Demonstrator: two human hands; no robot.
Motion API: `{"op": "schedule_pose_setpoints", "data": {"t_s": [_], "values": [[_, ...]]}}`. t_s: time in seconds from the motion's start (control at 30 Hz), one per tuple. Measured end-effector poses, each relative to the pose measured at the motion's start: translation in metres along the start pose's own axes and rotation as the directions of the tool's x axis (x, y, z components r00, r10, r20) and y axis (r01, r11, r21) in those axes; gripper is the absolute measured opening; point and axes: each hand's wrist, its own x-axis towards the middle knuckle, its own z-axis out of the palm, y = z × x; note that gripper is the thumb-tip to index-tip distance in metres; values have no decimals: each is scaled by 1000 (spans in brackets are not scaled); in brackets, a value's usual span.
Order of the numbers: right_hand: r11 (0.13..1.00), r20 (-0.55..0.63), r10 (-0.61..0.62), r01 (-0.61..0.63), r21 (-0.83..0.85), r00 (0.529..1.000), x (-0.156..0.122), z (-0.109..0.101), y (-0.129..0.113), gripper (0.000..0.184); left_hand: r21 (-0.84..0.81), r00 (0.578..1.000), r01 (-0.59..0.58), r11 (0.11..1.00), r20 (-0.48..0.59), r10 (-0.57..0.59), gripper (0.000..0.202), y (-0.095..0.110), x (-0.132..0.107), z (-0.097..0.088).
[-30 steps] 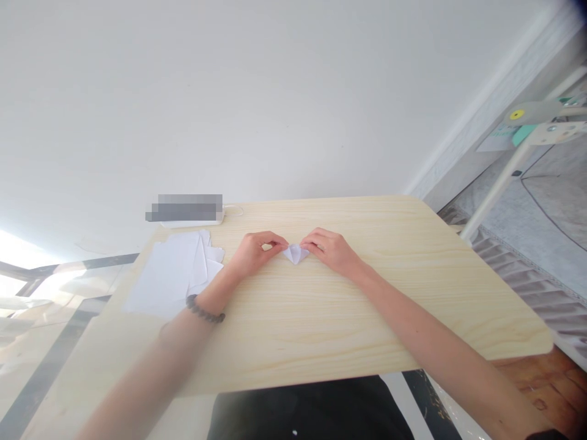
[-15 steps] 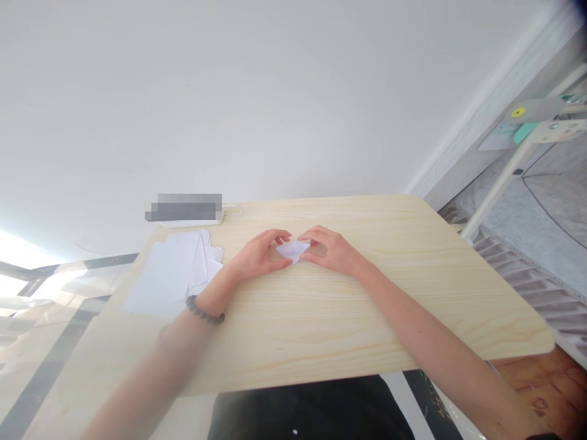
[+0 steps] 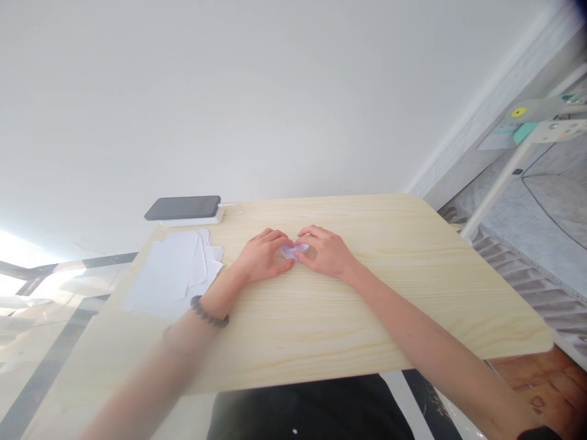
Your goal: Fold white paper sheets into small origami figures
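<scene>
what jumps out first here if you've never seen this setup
Mid-table, the left hand and right hand meet, fingers closed on a small white folded paper lying on the pale wooden table. To their left lies a loose pile of white paper sheets; at the far edge, a dark phone rests on a white block.

Both hands (image 3: pixel 293 253) cover most of the folded paper (image 3: pixel 290 250)

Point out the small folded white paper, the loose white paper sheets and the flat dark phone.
small folded white paper (image 3: pixel 290 251): head view, visible middle.
loose white paper sheets (image 3: pixel 169 272): head view, top sheet's middle.
flat dark phone (image 3: pixel 183 208): head view, top face's middle.
</scene>
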Motion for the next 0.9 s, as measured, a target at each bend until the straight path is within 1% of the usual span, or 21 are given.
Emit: {"op": "schedule_pose_setpoints", "data": {"t_s": [0.1, 0.2, 0.47, 0.7, 0.9], "values": [[998, 3, 28, -28, -54, 1000, 2, 2, -4, 19, 52, 999, 32, 998, -2, -32, 28, 3, 1, 1], [997, 19, 45, -44, -68, 999, 2, 1, -6, 20, 82, 998, 59, 995, 3, -59, 27, 5, 1, 0], [995, 90, 34, -26, -93, 995, 1, -1, -10, 17, 151, 995, 91, 984, 15, -95, 26, 9, 1, 1], [997, 92, 46, -41, -62, 995, -1, -5, -7, 17, 145, 995, 96, 985, 14, -99, 28, 11, 0, 2], [994, 85, 58, -49, -97, 995, -1, -1, -9, 18, 179, 992, 122, 976, 4, -124, 29, 14, 1, 5]]}}
